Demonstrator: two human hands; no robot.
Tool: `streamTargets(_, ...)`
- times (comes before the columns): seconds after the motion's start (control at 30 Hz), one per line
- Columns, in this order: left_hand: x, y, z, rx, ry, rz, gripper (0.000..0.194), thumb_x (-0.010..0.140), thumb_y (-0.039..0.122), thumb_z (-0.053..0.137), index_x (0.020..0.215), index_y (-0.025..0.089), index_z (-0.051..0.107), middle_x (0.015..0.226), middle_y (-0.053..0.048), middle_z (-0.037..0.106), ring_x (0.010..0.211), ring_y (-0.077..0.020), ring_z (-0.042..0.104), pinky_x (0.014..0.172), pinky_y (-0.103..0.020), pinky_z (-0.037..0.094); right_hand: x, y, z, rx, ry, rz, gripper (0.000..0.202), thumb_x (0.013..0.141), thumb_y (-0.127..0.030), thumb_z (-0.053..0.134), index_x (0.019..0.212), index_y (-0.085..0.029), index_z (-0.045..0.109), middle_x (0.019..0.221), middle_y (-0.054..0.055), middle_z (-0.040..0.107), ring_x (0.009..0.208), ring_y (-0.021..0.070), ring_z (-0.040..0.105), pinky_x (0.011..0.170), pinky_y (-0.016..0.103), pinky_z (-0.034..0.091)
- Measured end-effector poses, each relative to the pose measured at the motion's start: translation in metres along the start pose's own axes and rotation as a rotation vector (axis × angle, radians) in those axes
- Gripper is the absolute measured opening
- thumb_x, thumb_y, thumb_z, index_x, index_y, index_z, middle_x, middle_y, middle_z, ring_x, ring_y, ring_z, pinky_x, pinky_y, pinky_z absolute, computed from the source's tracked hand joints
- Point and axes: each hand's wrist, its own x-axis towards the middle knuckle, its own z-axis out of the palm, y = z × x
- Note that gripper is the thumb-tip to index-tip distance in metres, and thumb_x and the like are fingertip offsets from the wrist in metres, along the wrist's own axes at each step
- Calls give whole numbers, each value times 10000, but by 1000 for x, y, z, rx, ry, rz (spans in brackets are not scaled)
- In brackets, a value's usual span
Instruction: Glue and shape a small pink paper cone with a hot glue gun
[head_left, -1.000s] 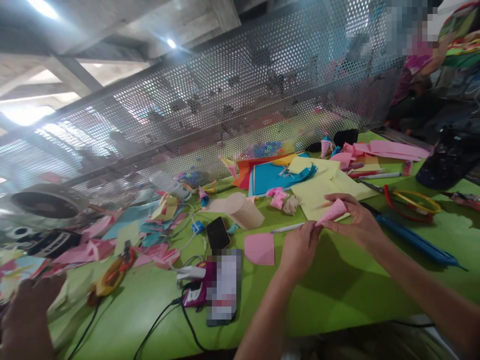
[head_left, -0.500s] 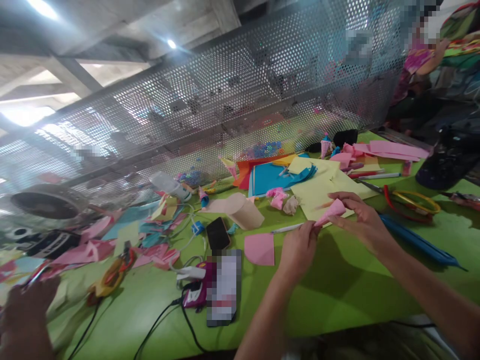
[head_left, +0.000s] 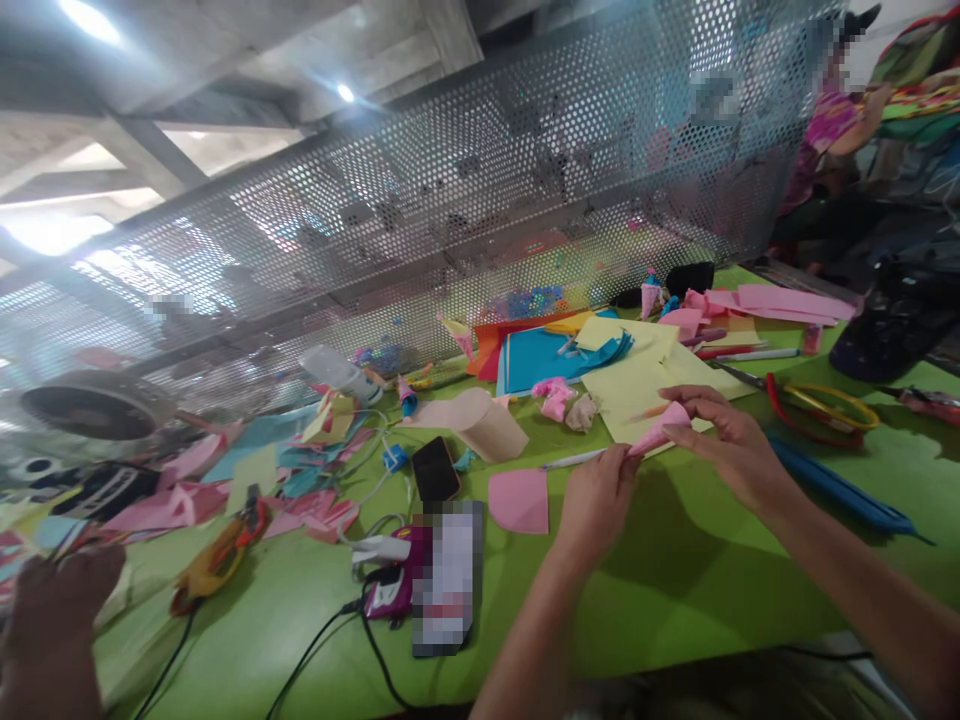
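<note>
A small pink paper cone [head_left: 660,430] is held between both hands above the green table [head_left: 645,620]. My left hand [head_left: 600,500] pinches its narrow tip. The fingers of my right hand [head_left: 724,435] close around the wide end. Just left of my left hand lie a pink paper piece with one rounded corner [head_left: 520,500] and a white pen [head_left: 574,458], partly behind that hand. Sheets of pale yellow paper [head_left: 637,370] spread behind the cone. A blue tool with a long body [head_left: 840,485] lies beside my right forearm.
Red- and yellow-handled scissors [head_left: 821,405] lie at the right. A dark phone [head_left: 436,470], a roll of pale paper [head_left: 491,422], and a yellow glue gun [head_left: 214,560] with a cord are to the left. Another person's hand [head_left: 60,610] is at far left. A perforated metal screen [head_left: 420,240] stands behind.
Both hands keep hold of the pink cone, with the right fingers shifting slightly at its wide end. At far left, the other person's hand has moved a little.
</note>
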Motion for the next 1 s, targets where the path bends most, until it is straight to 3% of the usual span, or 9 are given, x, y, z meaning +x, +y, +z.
streamTargets(0.53, 0, 3, -5, -29, -39, -16, 278, 1130, 316, 406, 1064, 200, 650, 937, -67, 754, 791, -220, 656, 654, -294, 284, 0, 0, 1, -42, -35, 9, 218, 828, -477, 805, 974, -321, 843, 1302, 53, 696, 1293, 320, 604, 1119, 452, 455)
streamTargets(0.83, 0, 1, -4, -50, -30, -10, 269, 1124, 312, 421, 1061, 203, 659, 912, -61, 742, 778, -218, 641, 648, -291, 268, 0, -2, 0, -32, -30, 28, 215, 812, -487, 808, 915, -300, 828, 1295, 70, 693, 1273, 325, 615, 1097, 455, 462)
streamTargets(1.0, 0, -1, -4, -95, -10, 4, 281, 1116, 319, 439, 1096, 200, 692, 934, -73, 756, 795, -226, 663, 665, -286, 336, 1, 1, -2, -13, -30, 24, 208, 846, -498, 784, 894, -300, 828, 1299, 66, 699, 1267, 323, 618, 1071, 442, 467)
